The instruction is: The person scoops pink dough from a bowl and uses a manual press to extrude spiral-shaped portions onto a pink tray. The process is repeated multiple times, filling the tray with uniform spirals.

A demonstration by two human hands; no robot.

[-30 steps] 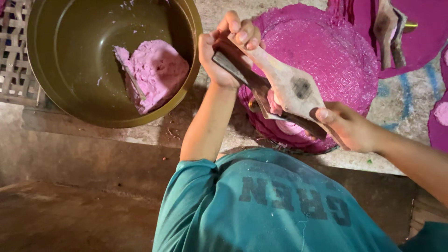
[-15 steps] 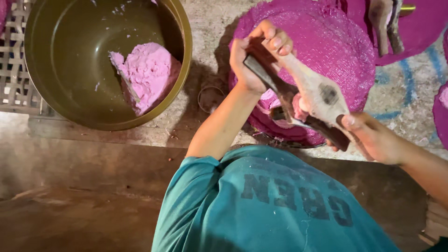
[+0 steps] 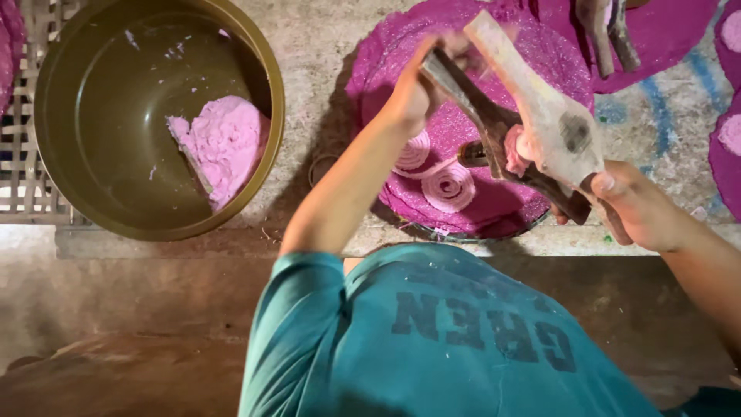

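Gripping the far handles of a hinged wooden press [image 3: 540, 123], the left hand [image 3: 421, 89] is clenched around the dark lower lever near its tip, though motion blur hides the exact set of the fingers. The right hand [image 3: 637, 205] is closed around the near end of the same tool, thumb laid on top of the pale upper paddle. Pink dough [image 3: 515, 147] shows squeezed in the joint between the two wooden arms, which are held above a round magenta woven mat [image 3: 532, 46].

On that mat, under the press, lie two coiled spirals of pale pink dough [image 3: 436, 174], touching each other side by side. To the left, well apart from the mat, stands a large round olive-green metal basin [image 3: 93, 116] with a lump of pink dough [image 3: 224, 147] resting against its inner right wall. Both mat and basin sit on a rough grey concrete ledge [image 3: 309, 46]. A teal short-sleeved shirt [image 3: 432, 340] fills the lower middle of the view.
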